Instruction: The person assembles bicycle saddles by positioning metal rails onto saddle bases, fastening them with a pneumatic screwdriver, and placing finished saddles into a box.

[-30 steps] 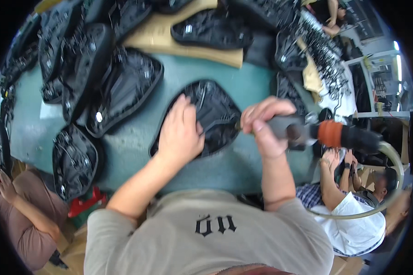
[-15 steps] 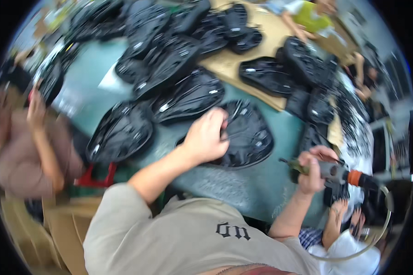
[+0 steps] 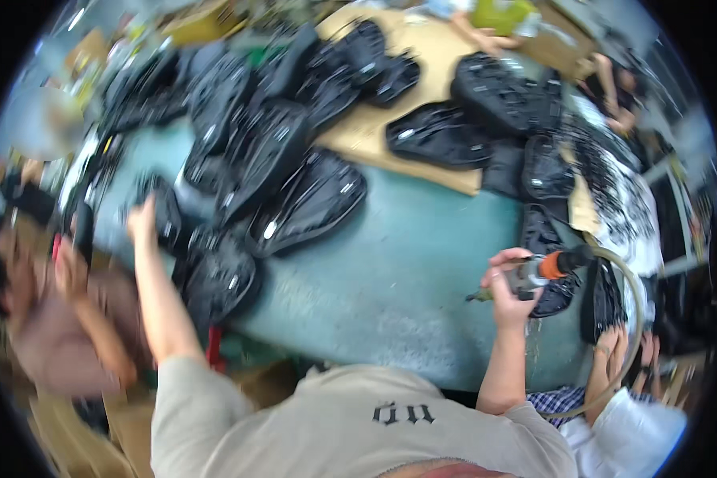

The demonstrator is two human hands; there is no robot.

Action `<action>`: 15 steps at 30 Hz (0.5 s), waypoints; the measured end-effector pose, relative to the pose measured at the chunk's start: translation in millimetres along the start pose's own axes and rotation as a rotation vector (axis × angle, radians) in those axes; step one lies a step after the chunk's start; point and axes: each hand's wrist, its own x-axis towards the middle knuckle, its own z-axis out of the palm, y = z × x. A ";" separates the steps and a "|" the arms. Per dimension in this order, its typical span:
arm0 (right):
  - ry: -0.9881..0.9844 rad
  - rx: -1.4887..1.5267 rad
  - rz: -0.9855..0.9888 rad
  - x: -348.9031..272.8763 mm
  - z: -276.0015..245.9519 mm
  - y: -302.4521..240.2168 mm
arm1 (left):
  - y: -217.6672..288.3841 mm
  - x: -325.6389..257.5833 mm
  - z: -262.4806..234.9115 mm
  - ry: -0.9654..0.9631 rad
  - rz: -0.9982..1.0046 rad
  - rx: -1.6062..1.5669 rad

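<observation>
My left arm reaches out to the far left. My left hand (image 3: 142,221), blurred, is closed at the edge of a black moulded shell (image 3: 166,209), which is smeared too. Just nearer lies another glossy black shell (image 3: 225,279), rounded with a ribbed surface. On the right, my right hand (image 3: 511,280) wraps round an air screwdriver (image 3: 531,275) with an orange ring and a black end. Its thin tip points left above the green table (image 3: 390,279), and a pale hose (image 3: 639,319) curves down from its rear. A large black shell (image 3: 315,199) lies between my hands, farther back.
Several more black shells (image 3: 255,151) are heaped at the back left, others (image 3: 498,95) at the back right on a cardboard sheet (image 3: 358,143). A co-worker (image 3: 80,327) sits at the left; other people's arms (image 3: 605,366) show at right. Loose black parts (image 3: 613,175) lie on white sheeting.
My left hand has swung from the middle of the table to the far left, and the shell it gripped has left the middle. The screwdriver has shifted slightly left with my right hand.
</observation>
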 end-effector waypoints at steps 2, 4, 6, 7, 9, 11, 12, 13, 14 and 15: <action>0.001 -0.019 -0.032 3.0 -0.9 -4.9 | -30.6 11.9 13.7 -0.095 0.033 0.208; 0.009 -0.049 -0.048 7.1 -8.8 -11.4 | -33.9 13.0 20.7 -0.096 0.061 0.206; 0.093 -0.075 -0.004 3.5 -21.8 -5.7 | 37.6 -23.8 37.9 -0.045 -0.073 0.250; 0.139 -0.086 -0.035 3.6 -29.2 -5.7 | 100.9 -74.0 23.4 0.083 -0.170 0.276; 0.162 -0.031 0.001 2.5 -30.6 -2.1 | 111.6 -68.9 2.4 0.267 0.455 0.178; 0.171 -0.010 0.002 4.6 -35.6 2.6 | 227.4 -160.3 -33.9 0.184 0.883 -0.296; 0.175 0.015 0.016 6.5 -35.3 1.6 | 273.9 -203.2 -45.1 0.111 1.053 -0.396; 0.184 0.039 0.036 7.8 -35.8 1.3 | 317.5 -244.5 -52.4 -0.028 1.170 -0.430; 0.183 0.056 0.030 9.8 -36.0 1.2 | 349.4 -270.1 -42.6 -0.148 1.376 -0.475; 0.179 0.065 0.048 12.4 -37.8 1.3 | 380.4 -297.3 -40.4 -0.262 1.574 -0.467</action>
